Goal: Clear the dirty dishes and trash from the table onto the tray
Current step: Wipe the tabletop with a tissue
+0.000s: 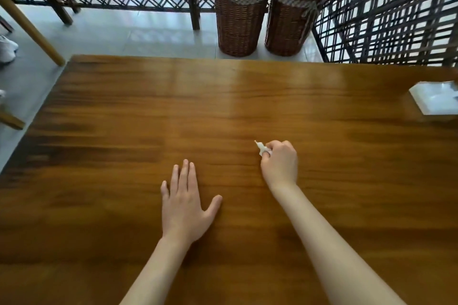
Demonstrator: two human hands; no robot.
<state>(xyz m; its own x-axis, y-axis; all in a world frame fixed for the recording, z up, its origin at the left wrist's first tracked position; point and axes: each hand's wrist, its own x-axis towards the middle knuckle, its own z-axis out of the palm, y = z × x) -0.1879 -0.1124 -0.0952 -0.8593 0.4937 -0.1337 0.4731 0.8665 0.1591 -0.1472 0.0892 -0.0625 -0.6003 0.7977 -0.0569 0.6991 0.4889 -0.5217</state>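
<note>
A wide wooden table (124, 111) with a glossy, streaked brown top fills most of the view, and both bare forearms reach onto it from the near edge. The left hand (184, 202) lies flat, palm down, on the wood a little left of centre — its fingers straight and held close together, the thumb spread out to the right, holding nothing. The right hand (281, 162) is further out and to the right, well apart from the left; its fingers are curled in, and the thumb and forefinger pinch a small scrap of white paper trash (262, 148), whose twisted tip sticks out toward the far left of the knuckles. Whether the scrap touches the tabletop or is just above it cannot be told. At the far right edge of the table, cut off by the frame, lies a pale, flat, square-cornered object (433, 100) — blurred, so what it is cannot be told. Beyond the far edge of the table two tall brown wicker baskets (270, 12) with woven lids stand side by side on a pale tiled floor (138, 30), touching or nearly so, backed by a dark lattice screen (386, 7) that runs along the far side and the right.
</note>
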